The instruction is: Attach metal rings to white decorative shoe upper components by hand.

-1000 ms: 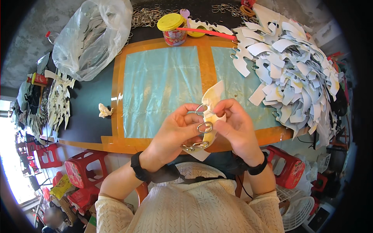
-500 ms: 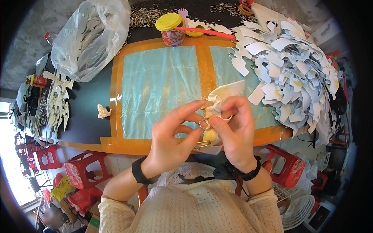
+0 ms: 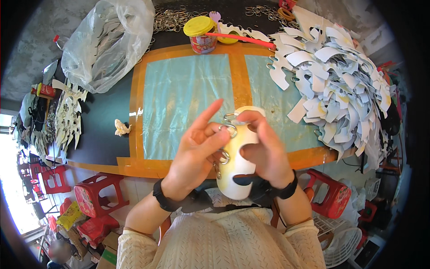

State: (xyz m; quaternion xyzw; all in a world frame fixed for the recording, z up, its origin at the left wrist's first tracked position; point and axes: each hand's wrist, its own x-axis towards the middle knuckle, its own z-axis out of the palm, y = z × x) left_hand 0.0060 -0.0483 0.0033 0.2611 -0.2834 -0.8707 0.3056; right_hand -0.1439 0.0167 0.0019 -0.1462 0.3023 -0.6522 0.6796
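In front of my chest I hold a curved white flat piece point(image 3: 236, 177) with rounded cut-outs along its right side and yellowish stains on its left. Several metal rings point(image 3: 225, 157) hang from its left edge. My left hand point(image 3: 190, 150) pinches one upper ring between thumb and fingers, its index finger pointing up and away. At the piece's upper end my right hand point(image 3: 273, 154) grips it from the right, slightly blurred; its thumb is mostly hidden. A small crumpled cream wad point(image 3: 121, 127) lies on the table to the left.
Many similar white pieces point(image 3: 331, 76) are heaped at the right. A clear plastic bag point(image 3: 105, 49) stands far left, beyond ringed pieces point(image 3: 69, 119). A yellow-lidded tub point(image 3: 202, 42) and loose rings point(image 3: 172, 20) are at the back. Red stools point(image 3: 101, 193) flank me below the table.
The piece has turned from crumpled and edge-on to showing its broad face, reaching lower toward my body. My left index finger has lifted, and my right hand has shifted along the piece.
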